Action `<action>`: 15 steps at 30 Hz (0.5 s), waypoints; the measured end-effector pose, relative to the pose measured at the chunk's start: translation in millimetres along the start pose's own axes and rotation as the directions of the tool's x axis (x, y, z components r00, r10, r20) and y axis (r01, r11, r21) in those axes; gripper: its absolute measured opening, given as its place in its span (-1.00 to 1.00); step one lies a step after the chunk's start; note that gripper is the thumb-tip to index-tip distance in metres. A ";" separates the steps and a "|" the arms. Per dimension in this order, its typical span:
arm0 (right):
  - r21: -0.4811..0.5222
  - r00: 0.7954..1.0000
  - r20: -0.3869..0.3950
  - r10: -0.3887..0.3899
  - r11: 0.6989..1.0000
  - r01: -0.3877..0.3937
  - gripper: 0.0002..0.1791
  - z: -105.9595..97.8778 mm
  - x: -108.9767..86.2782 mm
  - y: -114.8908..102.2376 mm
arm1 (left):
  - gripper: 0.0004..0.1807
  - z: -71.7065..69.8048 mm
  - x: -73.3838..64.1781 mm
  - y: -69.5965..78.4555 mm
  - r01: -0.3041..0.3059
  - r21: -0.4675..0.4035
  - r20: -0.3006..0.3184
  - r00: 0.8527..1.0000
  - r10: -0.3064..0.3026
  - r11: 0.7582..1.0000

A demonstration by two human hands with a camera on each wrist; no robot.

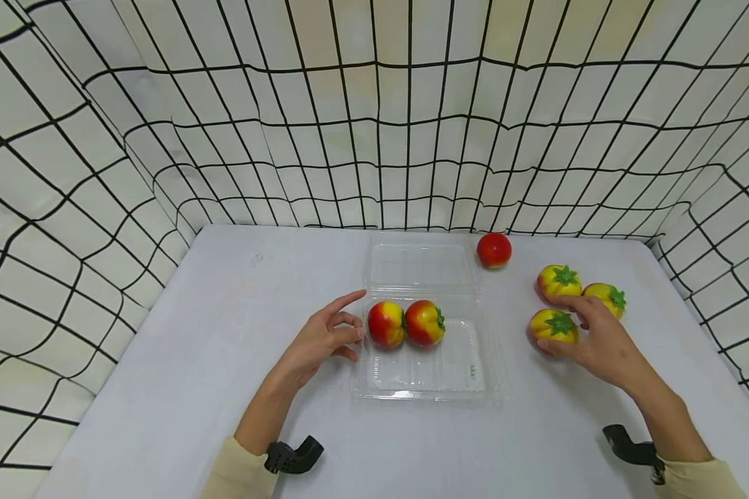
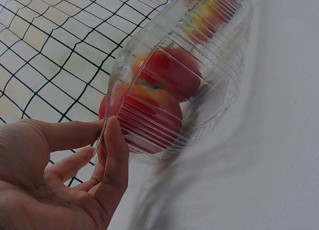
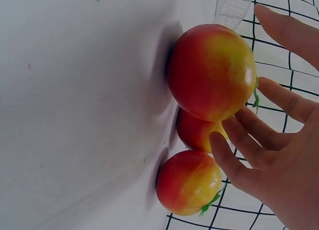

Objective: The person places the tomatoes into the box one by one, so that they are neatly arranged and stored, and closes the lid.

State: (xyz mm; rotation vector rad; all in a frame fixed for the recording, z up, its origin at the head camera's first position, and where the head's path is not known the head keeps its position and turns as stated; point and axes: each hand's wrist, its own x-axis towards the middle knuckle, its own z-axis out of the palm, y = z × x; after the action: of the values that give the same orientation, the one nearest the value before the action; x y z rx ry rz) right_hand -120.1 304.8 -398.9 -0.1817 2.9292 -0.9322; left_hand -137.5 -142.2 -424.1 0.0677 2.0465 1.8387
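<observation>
Where the white table (image 1: 193, 367) spreads out, a clear box (image 1: 427, 395) lies open mid-table. The left hand (image 1: 324, 337) pinches its left rim; the right hand (image 1: 605, 343), fingers spread, is at the nearest of three tomatoes (image 1: 551, 326) at right, contact uncertain. Two tomatoes (image 1: 385, 325) sit in the box's far left part.

We find the green mark (image 1: 472, 370), at four o'clock in the clear box (image 1: 399, 374), too small to read. The left sleeve (image 1: 240, 470), at seven o'clock, is cut by the lower edge. The right fingers (image 1: 577, 303) partly hide one fruit (image 1: 551, 324).
</observation>
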 end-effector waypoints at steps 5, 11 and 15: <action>-0.022 1.000 0.020 0.012 1.000 -0.011 -0.11 0.5 0.0 2.2 | -0.24 0.1 0.4 -0.7 0.003 -0.001 -0.001 1.000 -0.003 1.000; -0.022 0.999 0.043 0.027 0.999 -0.026 -0.08 2.4 0.2 6.2 | -0.24 0.1 0.2 -0.9 0.003 -0.004 0.000 1.000 -0.003 1.000; -0.019 0.999 0.036 0.007 1.000 -0.006 -0.11 3.8 -0.1 10.3 | -0.23 0.1 0.2 -0.9 0.002 -0.003 -0.001 1.000 -0.002 1.000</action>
State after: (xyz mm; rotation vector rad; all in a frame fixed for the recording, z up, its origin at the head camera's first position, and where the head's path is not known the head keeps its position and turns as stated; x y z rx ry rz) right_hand -120.6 311.0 -407.9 -0.1882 2.9048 -0.8910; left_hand -137.5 -142.2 -425.0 0.0641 2.0434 1.8407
